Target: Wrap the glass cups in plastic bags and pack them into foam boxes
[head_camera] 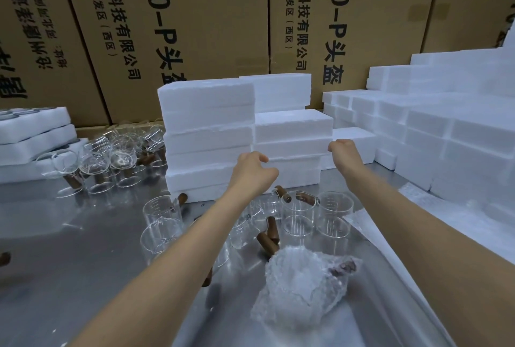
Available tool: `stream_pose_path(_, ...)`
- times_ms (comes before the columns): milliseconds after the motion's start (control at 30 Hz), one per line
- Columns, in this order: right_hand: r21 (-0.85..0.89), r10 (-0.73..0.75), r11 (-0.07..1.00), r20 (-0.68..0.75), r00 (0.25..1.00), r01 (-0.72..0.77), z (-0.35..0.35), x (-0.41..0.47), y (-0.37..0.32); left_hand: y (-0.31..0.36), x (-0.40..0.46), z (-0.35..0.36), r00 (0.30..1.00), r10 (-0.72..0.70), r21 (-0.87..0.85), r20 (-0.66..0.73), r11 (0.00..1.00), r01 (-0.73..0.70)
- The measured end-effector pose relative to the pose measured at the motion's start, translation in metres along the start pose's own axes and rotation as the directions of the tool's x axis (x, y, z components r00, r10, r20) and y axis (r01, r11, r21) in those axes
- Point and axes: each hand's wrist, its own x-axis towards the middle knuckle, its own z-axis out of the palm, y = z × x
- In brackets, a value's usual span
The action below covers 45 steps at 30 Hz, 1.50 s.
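1. Head view, far left: foam trays [33, 134] are sitting stacked at the table's left edge, dark round shapes showing in the top one.
2. Loose glass cups [111, 159] with brown handles are crowding the steel table [69, 249] just right of those trays.
3. Tall foam box stack [209, 137] is standing centre, a shorter stack [292, 134] touching its right side.
4. Left hand [252, 169] is reaching at the lower left side of the shorter stack, fingers curling in against the foam; cannot tell if they are actually gripping it.
5. More glass cups [298, 215] are standing under both forearms, near the stack base.
6. Bubble-wrapped cup [303, 277] is lying on the table between the forearms, brown handle showing through the bag, not boxed.
7. Right hand [341, 147] is sitting at the shorter stack's right edge, fingers curling; grip cannot be told.
8. Foam boxes [446, 129] are piling up in steps on the right.
9. Cardboard cartons [195, 26] are lining the back.
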Motion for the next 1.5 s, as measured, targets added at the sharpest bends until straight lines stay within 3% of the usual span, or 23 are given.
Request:
stream_pose_path(467,0.044,-0.064,0.997,-0.038,0.997,0.066,-0.013,-0.001,0.001,0.012,-0.004,0.0,0.998,0.058,-0.157,0.033,0.986,-0.052)
stream_pose_path(667,0.11,-0.058,0.992,-0.066,0.996,0.065,-0.035,-0.017,-0.001,0.021,-0.024,-0.001,0.992,0.123,-0.178,-0.015,0.976,-0.124)
stream_pose_path(867,0.107,-0.143,0.982,-0.137,0.98,0.158,-0.059,-0.058,-0.007,0.024,-0.061,-0.01,0.984,0.178,-0.195,-0.015,0.965,-0.177)
stream_pose_path(1100,0.131,-0.229,0.963,-0.072,0.971,0.237,-0.057,-0.12,0.005,0.002,-0.118,-0.032,0.951,0.293,-0.095,-0.096,0.949,-0.302)
stream_pose_path(1267,0.067,-0.322,0.944,-0.041,0.946,0.325,-0.035,-0.155,0.018,-0.025,-0.142,-0.048,0.948,0.267,-0.087,-0.173,0.955,-0.284)
stream_pose_path(1500,0.064,-0.292,0.955,0.051,0.955,0.288,-0.013,-0.176,0.033,-0.054,-0.157,-0.066,0.951,0.261,-0.071,-0.168,0.959,-0.275)
